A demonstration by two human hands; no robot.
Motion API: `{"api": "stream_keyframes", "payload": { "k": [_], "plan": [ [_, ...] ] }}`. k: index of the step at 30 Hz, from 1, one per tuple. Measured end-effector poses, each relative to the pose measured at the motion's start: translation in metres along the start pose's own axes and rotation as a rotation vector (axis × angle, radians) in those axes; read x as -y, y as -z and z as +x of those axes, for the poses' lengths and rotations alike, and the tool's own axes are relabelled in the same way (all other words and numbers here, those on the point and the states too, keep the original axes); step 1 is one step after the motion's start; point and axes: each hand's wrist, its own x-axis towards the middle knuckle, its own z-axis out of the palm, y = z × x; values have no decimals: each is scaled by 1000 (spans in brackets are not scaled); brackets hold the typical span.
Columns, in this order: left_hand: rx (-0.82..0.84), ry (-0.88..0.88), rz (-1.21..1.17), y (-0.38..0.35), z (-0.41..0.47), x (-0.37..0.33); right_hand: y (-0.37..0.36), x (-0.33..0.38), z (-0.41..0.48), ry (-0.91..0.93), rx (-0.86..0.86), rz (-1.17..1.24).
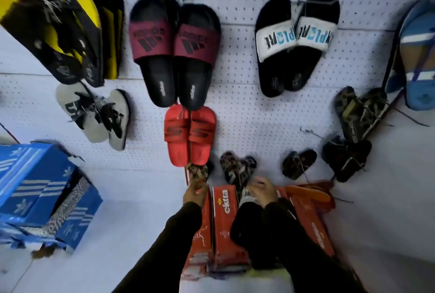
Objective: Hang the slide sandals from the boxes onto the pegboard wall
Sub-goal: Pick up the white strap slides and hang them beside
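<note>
A white pegboard wall (pixel 247 109) carries several hung pairs: maroon-strapped black slides (pixel 174 52), white-strapped black slides (pixel 296 43) and a red pair (pixel 189 135). Below them stand orange shoe boxes (pixel 223 229) marked "ekta". My left hand (pixel 194 195) is closed around a small dark patterned sandal (pixel 199 172) just under the red pair. My right hand (pixel 263 192) reaches over the boxes and touches a black slide with a pale strap (pixel 246 212); its grip on the slide is partly hidden. A second patterned pair (pixel 237 170) hangs between my hands.
Blue striped shoe boxes (pixel 44 196) are stacked at the lower left. Yellow-and-black sandals (pixel 58 22) and a grey pair (pixel 94 116) hang at the left. Dark small sandals (pixel 299 163) and camouflage ones (pixel 360 111) hang at the right, with blue footwear (pixel 419 57) at the edge.
</note>
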Motion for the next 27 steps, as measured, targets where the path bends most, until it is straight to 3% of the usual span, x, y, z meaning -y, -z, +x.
{"api": "stream_keyframes", "payload": {
  "k": [6,12,17,23,27],
  "plan": [
    [237,240,23,-61,-22,63,60,-102,-5,-288,-186,-103],
    [235,296,175,-111,-18,97,65,-162,-4,-610,-7,136],
    [196,279,311,-124,-4,112,65,-182,1,-534,-14,214],
    [250,396,194,-130,-3,126,87,-184,0,-571,-25,369],
    [230,386,104,-131,-21,126,104,-182,-2,-459,-26,356]
  ]
}}
